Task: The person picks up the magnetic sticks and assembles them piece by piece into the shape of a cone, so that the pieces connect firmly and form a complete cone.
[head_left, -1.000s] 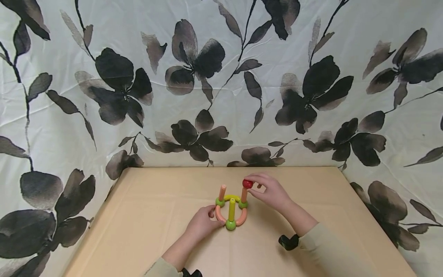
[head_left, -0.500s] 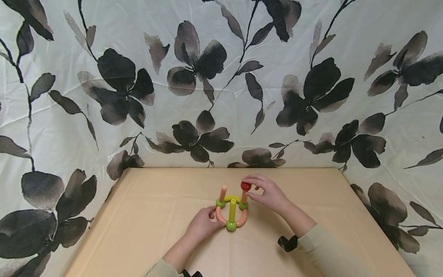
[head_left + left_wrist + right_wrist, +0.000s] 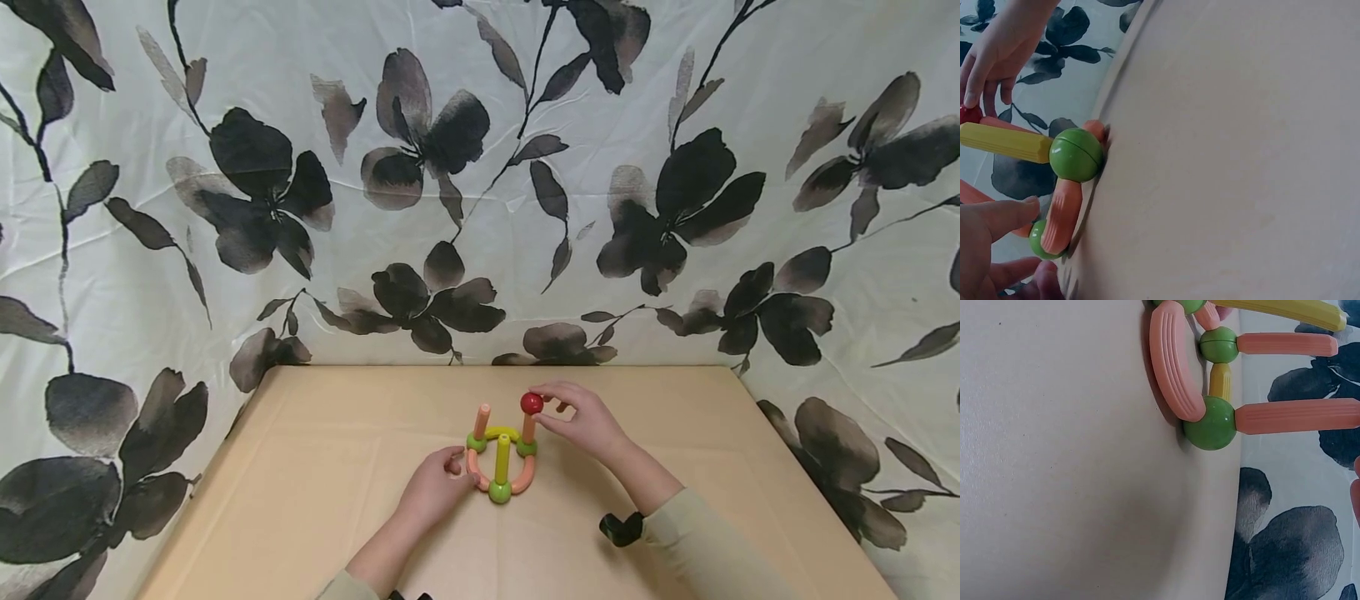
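A toy frame of ridged rods and green balls stands on the table. Curved salmon rods [image 3: 522, 479] and a curved yellow rod make its ring, joined at green balls [image 3: 499, 492]. From these balls rise a straight yellow rod [image 3: 502, 458] and two straight salmon rods [image 3: 1300, 416]. My right hand [image 3: 581, 419] pinches a red ball [image 3: 532, 403] at the top of the right salmon rod, index finger above and thumb below. At the ring's left side, my left hand [image 3: 435, 487] has its thumb and fingers loosely apart, fingertips right by the curved rod and green ball.
The tan table [image 3: 300, 500] extends around the frame, its far edge meeting a white cloth [image 3: 525, 233] with dark flowers. A black wrist device [image 3: 622, 529] sits at the right sleeve [image 3: 697, 542].
My right hand has brought the red ball slightly left and down over the right salmon rod. The left thumb has drawn back a little from the ring's front curve.
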Tool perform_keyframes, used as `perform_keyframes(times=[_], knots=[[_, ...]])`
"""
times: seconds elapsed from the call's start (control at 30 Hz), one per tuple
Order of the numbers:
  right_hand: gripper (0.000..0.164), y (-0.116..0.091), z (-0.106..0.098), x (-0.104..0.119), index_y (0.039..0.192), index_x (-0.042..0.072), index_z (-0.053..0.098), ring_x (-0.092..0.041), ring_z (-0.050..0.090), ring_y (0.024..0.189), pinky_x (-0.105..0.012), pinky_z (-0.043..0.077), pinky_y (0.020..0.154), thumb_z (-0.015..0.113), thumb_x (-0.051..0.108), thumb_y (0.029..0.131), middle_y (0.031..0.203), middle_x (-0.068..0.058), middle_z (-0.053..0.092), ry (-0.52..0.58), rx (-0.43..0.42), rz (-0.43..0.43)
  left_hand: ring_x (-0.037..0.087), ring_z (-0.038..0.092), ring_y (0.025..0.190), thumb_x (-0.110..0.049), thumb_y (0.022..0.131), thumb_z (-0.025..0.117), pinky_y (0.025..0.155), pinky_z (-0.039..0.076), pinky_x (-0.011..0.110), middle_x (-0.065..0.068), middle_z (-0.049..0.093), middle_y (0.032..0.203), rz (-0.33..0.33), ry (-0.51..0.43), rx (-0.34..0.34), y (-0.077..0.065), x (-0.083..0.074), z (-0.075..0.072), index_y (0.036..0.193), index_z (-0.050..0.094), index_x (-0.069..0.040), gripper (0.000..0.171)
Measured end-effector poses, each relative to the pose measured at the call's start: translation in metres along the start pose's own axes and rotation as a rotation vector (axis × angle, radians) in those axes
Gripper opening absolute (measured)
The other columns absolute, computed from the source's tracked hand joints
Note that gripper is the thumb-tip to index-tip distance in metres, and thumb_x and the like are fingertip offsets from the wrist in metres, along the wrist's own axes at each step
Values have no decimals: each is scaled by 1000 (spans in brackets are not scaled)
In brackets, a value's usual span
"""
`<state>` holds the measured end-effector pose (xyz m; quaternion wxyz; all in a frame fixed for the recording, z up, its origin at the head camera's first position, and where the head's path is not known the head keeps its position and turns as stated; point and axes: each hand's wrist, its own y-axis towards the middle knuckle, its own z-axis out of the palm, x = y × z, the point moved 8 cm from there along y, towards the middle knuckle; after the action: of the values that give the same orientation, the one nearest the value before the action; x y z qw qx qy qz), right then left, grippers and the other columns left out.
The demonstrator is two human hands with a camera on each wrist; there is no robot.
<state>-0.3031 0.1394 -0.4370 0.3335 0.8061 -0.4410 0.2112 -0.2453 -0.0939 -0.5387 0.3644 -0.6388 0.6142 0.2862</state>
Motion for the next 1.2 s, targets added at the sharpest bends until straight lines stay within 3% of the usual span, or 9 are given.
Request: perform_keyframes(times=[0.13,0.27,0.4,0.57,0.87,1.2], knots=[[40,0,0,2,120,18,72,-20,60,100,-33,55,78,83,17,81,118,2,68,3,0,7,17,54,84,-28,86,77,71,45,34,1,60,94,6,-45,-48,0,0,-8,130,63,-6,51],[40,1,0,2,120,18,72,-17,60,99,-41,55,79,83,16,82,117,2,68,10,7,14,16,56,78,-33,89,74,62,47,32,1,60,97,25,-85,-61,0,-7,-15,131,63,-8,50],[40,2,-1,0,121,18,71,-17,59,97,-42,55,79,82,17,83,118,1,68,12,18,14,15,54,73,-32,90,73,56,47,29,0,59,99,53,-92,-95,2,-19,-22,132,63,-12,47],[40,4,0,0,121,18,71,-20,60,97,-42,56,79,82,17,83,119,0,68,30,22,-2,13,54,82,-28,91,74,61,47,27,0,63,107,122,-63,-165,10,-38,-30,130,65,-18,42],[41,10,10,-1,123,16,71,-24,62,100,-37,56,80,82,16,83,119,1,69,35,35,-30,16,58,93,-30,91,73,63,50,27,-3,63,122,189,-39,-130,35,-56,-14,133,64,-23,43],[40,16,20,11,122,16,71,-18,61,101,-29,55,79,81,15,83,118,3,69,29,65,-75,15,58,90,-28,93,70,67,48,29,-1,67,112,244,42,-110,36,-70,-7,125,69,-19,34]])
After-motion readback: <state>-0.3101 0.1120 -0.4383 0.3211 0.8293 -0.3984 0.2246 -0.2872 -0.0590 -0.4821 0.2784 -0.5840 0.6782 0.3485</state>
